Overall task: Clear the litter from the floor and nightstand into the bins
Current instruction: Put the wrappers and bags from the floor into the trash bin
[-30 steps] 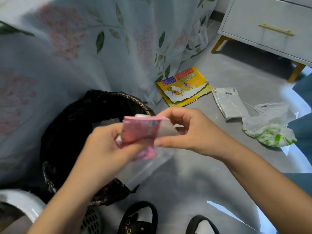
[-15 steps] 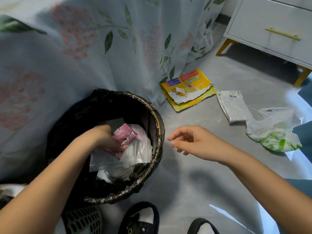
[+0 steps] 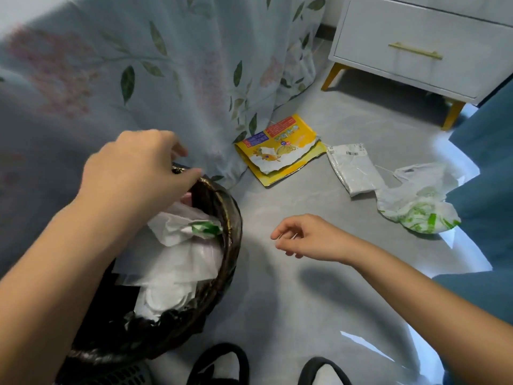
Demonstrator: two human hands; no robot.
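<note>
Partly hidden under the left hand (image 3: 133, 173), pink litter (image 3: 186, 198) lies in the bin (image 3: 231, 218).

I'm looking down at a grey floor (image 3: 319, 287) with soft glare patches on it. A pale floral bedspread (image 3: 138, 65) drapes down at left. At upper right stands a white nightstand (image 3: 416, 31) on gold legs, gold drawer handle (image 3: 415, 50). Teal fabric (image 3: 488, 162) at right edge.
</note>
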